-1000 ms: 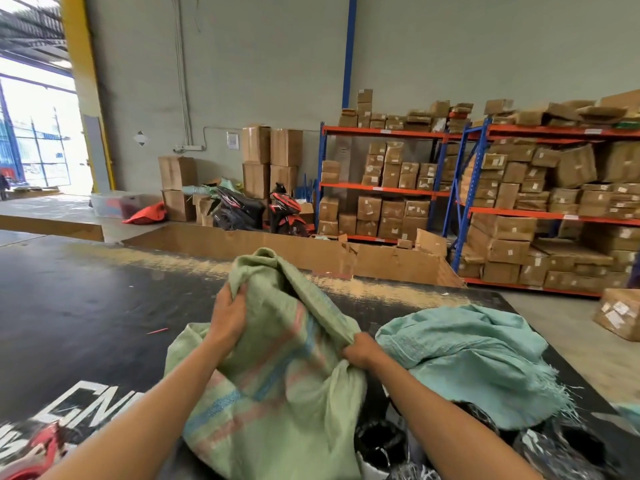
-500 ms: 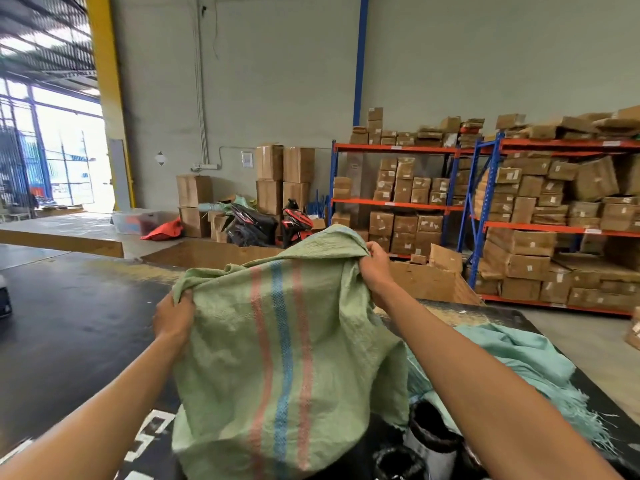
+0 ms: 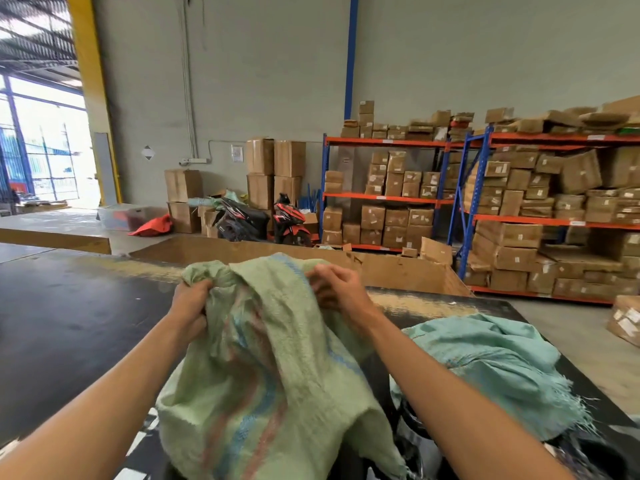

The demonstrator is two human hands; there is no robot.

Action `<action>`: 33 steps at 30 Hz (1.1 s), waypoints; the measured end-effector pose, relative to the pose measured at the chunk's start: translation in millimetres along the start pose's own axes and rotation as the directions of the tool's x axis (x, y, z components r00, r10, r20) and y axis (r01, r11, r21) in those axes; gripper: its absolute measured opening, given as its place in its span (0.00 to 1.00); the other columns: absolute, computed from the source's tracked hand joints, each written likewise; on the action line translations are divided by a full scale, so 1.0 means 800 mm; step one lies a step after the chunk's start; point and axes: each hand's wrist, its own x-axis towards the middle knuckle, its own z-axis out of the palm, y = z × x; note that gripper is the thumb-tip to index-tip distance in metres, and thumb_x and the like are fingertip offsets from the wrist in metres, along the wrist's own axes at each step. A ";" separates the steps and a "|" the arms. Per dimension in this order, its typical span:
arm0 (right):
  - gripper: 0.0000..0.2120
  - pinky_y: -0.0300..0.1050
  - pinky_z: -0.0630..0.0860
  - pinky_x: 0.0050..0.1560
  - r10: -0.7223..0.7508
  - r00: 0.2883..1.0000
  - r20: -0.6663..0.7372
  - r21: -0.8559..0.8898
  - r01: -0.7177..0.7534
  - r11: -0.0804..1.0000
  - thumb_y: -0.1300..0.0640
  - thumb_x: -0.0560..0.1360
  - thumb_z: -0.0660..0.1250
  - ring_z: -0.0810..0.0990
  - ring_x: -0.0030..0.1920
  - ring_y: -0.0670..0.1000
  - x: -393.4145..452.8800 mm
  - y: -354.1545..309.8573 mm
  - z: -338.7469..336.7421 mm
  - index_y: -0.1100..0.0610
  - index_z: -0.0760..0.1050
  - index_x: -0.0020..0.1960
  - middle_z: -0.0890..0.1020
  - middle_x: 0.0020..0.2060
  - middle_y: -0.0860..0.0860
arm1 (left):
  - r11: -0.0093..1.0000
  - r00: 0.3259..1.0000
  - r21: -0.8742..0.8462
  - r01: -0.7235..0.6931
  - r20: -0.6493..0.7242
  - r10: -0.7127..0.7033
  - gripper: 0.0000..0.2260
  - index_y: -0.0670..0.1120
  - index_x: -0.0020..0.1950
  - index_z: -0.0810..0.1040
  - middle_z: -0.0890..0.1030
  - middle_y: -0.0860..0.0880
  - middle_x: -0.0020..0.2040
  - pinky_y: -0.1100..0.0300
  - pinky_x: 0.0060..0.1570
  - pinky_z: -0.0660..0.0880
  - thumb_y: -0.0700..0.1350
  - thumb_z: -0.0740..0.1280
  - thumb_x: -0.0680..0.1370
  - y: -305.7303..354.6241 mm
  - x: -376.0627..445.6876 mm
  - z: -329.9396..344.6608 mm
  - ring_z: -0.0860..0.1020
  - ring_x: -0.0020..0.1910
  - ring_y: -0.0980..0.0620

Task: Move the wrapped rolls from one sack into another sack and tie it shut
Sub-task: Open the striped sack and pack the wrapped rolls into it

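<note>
A limp light-green woven sack [image 3: 277,368] with red and blue stripes hangs in front of me over the black table [image 3: 69,327]. My left hand [image 3: 192,308] grips its top edge on the left, and my right hand [image 3: 334,287] grips the bunched top edge on the right. A second, teal sack [image 3: 485,362] with a frayed edge lies slumped to the right. Dark plastic-wrapped rolls [image 3: 415,441] show at the bottom between the two sacks, mostly hidden by my right forearm.
A large open cardboard bin [image 3: 398,271] stands behind the table. Racks of cardboard boxes [image 3: 519,209] fill the right side, and parked scooters [image 3: 263,220] and stacked boxes stand by the back wall. A loose box [image 3: 627,318] sits on the floor at right.
The sack was held spread wide and high; now both hands have come lower and closer together, bunching its top edge. The view has tilted slightly down.
</note>
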 end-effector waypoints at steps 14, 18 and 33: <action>0.30 0.56 0.75 0.66 0.750 0.618 0.235 0.176 -0.786 0.593 0.44 0.73 0.74 0.80 0.62 0.57 -0.043 0.144 -0.056 0.60 0.75 0.69 0.80 0.62 0.59 | 0.940 0.998 -0.341 0.024 0.067 -0.002 0.16 0.42 0.46 0.75 0.78 0.45 0.42 0.57 0.41 0.80 0.39 0.49 0.84 0.002 -0.012 0.001 0.76 0.42 0.48; 0.11 0.50 0.83 0.42 0.597 0.799 0.078 0.296 -0.590 0.751 0.60 0.80 0.64 0.86 0.44 0.56 -0.032 0.104 -0.039 0.64 0.79 0.59 0.85 0.49 0.61 | 0.932 0.993 -0.342 0.120 0.029 -0.117 0.14 0.43 0.44 0.75 0.81 0.44 0.36 0.52 0.49 0.75 0.41 0.51 0.82 -0.001 0.002 -0.017 0.77 0.42 0.47; 0.16 0.46 0.73 0.41 -0.023 0.985 -0.172 0.580 0.120 0.806 0.61 0.55 0.62 0.76 0.35 0.54 0.001 -0.077 -0.027 0.60 0.72 0.42 0.76 0.35 0.53 | 0.218 0.820 0.970 -0.104 0.208 -0.534 0.23 0.48 0.66 0.71 0.79 0.48 0.54 0.59 0.40 0.72 0.49 0.70 0.72 -0.022 -0.015 -0.080 0.79 0.45 0.46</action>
